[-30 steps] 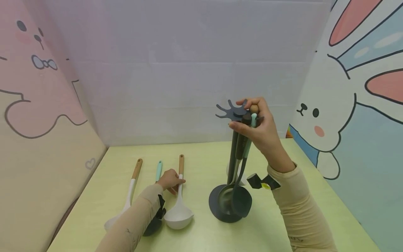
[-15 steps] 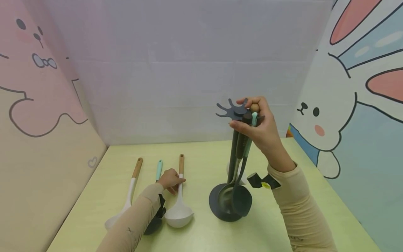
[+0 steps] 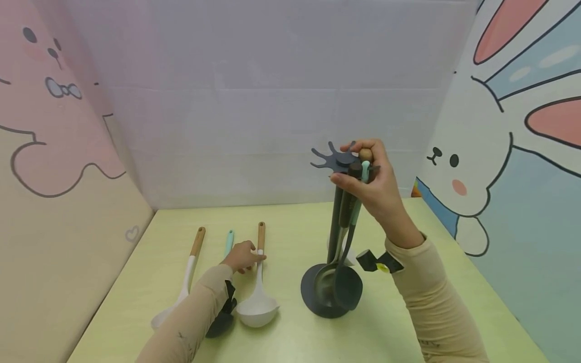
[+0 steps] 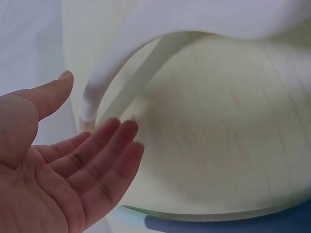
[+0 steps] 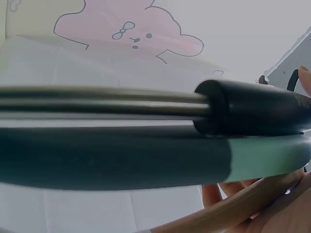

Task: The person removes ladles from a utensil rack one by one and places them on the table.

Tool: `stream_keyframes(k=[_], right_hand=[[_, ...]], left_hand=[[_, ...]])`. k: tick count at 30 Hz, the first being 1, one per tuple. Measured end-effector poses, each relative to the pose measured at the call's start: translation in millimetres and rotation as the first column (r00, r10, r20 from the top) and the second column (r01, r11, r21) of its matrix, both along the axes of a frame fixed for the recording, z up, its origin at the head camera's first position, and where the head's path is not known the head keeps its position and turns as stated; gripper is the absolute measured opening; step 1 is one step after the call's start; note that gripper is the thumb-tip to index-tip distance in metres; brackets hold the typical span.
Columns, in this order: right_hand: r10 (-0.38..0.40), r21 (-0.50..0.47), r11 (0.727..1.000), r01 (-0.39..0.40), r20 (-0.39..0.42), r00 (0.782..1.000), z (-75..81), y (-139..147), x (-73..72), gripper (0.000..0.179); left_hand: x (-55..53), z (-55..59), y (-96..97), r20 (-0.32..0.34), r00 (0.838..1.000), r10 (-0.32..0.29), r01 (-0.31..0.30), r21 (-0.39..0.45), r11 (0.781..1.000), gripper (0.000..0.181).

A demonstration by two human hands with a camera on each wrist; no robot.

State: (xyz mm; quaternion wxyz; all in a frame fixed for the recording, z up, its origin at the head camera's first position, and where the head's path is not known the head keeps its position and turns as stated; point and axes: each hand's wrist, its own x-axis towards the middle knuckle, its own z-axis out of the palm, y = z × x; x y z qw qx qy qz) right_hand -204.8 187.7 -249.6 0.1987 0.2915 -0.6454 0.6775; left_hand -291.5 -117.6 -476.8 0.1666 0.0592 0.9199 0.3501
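My left hand [image 3: 242, 255] hovers at the handle of a white ladle [image 3: 257, 307] lying on the table. In the left wrist view its fingers [image 4: 104, 165] are loosely extended, thumb apart, holding nothing, beside the white ladle handle [image 4: 109, 73]. My right hand [image 3: 376, 179] grips the hooked top of a dark utensil stand [image 3: 324, 162], around the hanging handles. From it hang a metal ladle with a dark handle [image 5: 257, 107], a dark ladle with a mint handle [image 3: 348, 290] and a wooden-handled utensil [image 5: 233, 204], its white end mostly hidden behind the stand.
Left of my left hand lie a dark ladle with a mint handle [image 3: 230, 239], partly under my forearm, and a white utensil with a wooden handle [image 3: 196, 243]. The stand's round base [image 3: 313, 297] rests on the pale table [image 3: 290, 227]. Walls enclose the table's back and sides.
My left hand has shifted slightly left and up, its fingers loosening around the white ladle's handle. My right hand and the stand stay where they were.
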Motion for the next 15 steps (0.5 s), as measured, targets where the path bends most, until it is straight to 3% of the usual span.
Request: stream_keyframes(k=[4, 8, 12, 15], right_hand=[[-0.007, 0.016, 1.0, 0.007, -0.013, 1.0, -1.2, -0.4, -1.6, 0.073], [-0.038, 0.054, 0.998, 0.04, -0.041, 0.998, -4.4, 1.1, -2.5, 0.088], [-0.08, 0.104, 0.991, 0.088, -0.077, 0.994, -10.0, 2.3, -2.6, 0.101], [-0.107, 0.122, 0.985, 0.119, -0.102, 0.989, -15.3, 3.1, -1.9, 0.107]], left_hand=[[-0.7, 11.4, -0.6, -0.09, 0.996, -0.017, 0.012, -0.053, 0.999, 0.056], [-2.3, 27.9, 0.2, -0.146, 0.989, -0.035, 0.03, -0.042, 0.999, 0.058], [-2.9, 43.8, 0.6, -0.188, 0.981, -0.042, 0.051, 0.044, 0.998, 0.056], [-2.0, 53.6, 1.8, -0.232, 0.97, -0.078, 0.11, 0.125, 0.986, 0.053]])
